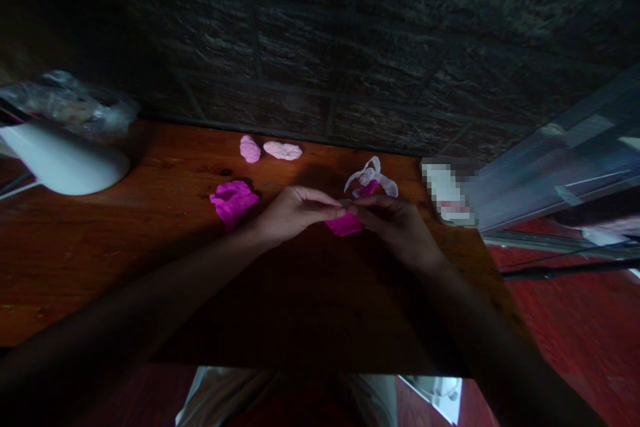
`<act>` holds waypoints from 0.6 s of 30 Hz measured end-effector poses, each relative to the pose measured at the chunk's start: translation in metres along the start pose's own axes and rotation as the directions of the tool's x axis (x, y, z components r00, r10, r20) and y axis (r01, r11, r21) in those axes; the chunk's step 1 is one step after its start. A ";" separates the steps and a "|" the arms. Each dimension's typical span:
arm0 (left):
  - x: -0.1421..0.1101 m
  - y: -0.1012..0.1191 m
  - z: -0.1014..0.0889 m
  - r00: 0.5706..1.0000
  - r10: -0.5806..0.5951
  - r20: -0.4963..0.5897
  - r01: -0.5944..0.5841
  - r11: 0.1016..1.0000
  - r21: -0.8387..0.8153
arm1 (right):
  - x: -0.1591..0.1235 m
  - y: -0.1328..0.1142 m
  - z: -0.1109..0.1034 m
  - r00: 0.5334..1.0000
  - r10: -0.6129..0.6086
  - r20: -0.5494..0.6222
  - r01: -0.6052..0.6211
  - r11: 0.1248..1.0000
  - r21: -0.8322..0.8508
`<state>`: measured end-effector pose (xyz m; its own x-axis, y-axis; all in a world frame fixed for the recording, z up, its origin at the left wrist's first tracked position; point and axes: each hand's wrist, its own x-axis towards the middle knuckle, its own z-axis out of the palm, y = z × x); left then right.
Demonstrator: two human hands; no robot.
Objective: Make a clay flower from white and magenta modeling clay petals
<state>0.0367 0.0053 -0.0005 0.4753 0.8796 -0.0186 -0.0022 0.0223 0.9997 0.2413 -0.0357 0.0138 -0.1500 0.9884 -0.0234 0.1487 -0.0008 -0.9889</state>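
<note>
Over the wooden table (165,213), my left hand (290,215) and my right hand (403,230) meet fingertip to fingertip. Both pinch a flat, bright magenta piece (344,225) of soft-looking material, which hangs below the fingers; whether it is paper or modelling clay I cannot tell. Just behind my right fingers lies a white, strip-like curled thing (385,183) with some magenta at its middle. Left of my left hand is a crumpled magenta piece (233,201). Two lumps, one pink (249,149) and one paler pink (283,150), rest near the wall.
A dark stone-tiled wall (300,47) closes off the back of the table. At the left stand a white conical object (75,157) and crumpled clear plastic (90,103). A blurred-out pale object (447,193) lies by the right edge, with red flooring (570,307) beyond.
</note>
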 end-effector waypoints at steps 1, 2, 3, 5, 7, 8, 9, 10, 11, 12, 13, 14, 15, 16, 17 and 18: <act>0.000 0.000 0.000 1.000 0.001 0.001 -0.001 1.000 -0.001 | 0.000 0.000 0.000 1.000 0.009 0.014 -0.009 1.000 -0.006; 0.000 0.000 0.001 1.000 0.004 0.003 -0.004 1.000 0.001 | 0.000 0.000 -0.001 0.999 0.019 0.028 -0.018 1.000 -0.014; 0.000 -0.001 0.001 1.000 0.009 0.003 -0.009 1.000 0.005 | 0.000 -0.001 -0.001 0.999 0.028 0.040 -0.027 0.999 -0.024; 0.000 -0.001 0.002 1.000 0.023 -0.005 -0.022 1.000 0.009 | 0.000 -0.001 -0.002 0.998 0.034 0.056 -0.032 0.999 -0.039; 0.000 -0.001 0.003 1.000 0.022 -0.015 -0.021 1.000 0.014 | -0.001 -0.002 -0.002 0.998 0.029 0.058 -0.027 0.999 -0.046; 0.000 -0.001 0.003 1.000 0.016 -0.016 -0.016 1.000 0.013 | -0.001 -0.002 -0.002 0.998 0.024 0.057 -0.021 0.999 -0.048; 0.000 -0.001 0.003 1.000 0.012 -0.016 -0.012 1.000 0.011 | -0.001 -0.002 -0.002 0.998 0.018 0.055 -0.015 0.999 -0.050; 0.000 -0.001 0.003 1.000 0.008 -0.014 -0.008 1.000 0.010 | -0.001 -0.002 -0.002 0.999 0.012 0.050 -0.010 0.999 -0.052; 0.000 -0.001 0.003 1.000 0.006 -0.011 -0.006 1.000 0.009 | -0.001 -0.001 -0.002 0.999 0.006 0.045 -0.004 0.999 -0.054; -0.001 0.000 0.003 1.000 0.007 -0.012 -0.007 1.000 0.007 | -0.001 -0.001 -0.001 0.999 -0.002 0.040 0.005 0.999 -0.052; -0.001 0.001 0.003 1.000 0.009 -0.012 -0.009 1.000 0.008 | -0.001 0.000 -0.001 0.999 -0.016 0.033 0.017 0.999 -0.047; -0.002 0.002 0.003 1.000 0.014 -0.013 -0.014 1.000 0.012 | -0.001 0.001 0.000 0.999 -0.031 0.023 0.032 0.999 -0.042; -0.002 0.004 0.003 1.000 0.024 -0.012 -0.024 1.000 0.017 | -0.001 0.001 0.000 0.999 -0.048 0.011 0.048 0.998 -0.039; -0.003 0.005 0.004 0.999 0.040 -0.010 -0.039 0.999 0.024 | -0.002 0.001 0.000 0.998 -0.065 -0.003 0.065 0.997 -0.039; -0.003 0.006 0.004 0.998 0.058 -0.005 -0.058 0.998 0.033 | -0.003 0.000 0.001 0.997 -0.080 -0.018 0.079 0.996 -0.042; -0.003 0.007 0.004 0.997 0.077 0.001 -0.077 0.996 0.045 | -0.003 -0.001 0.001 0.996 -0.086 -0.029 0.085 0.995 -0.043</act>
<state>0.0383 0.0009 0.0068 0.4742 0.8784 0.0589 0.0010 -0.0674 0.9977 0.2411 -0.0389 0.0147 -0.1334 0.9888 0.0663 0.1777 0.0896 -0.9800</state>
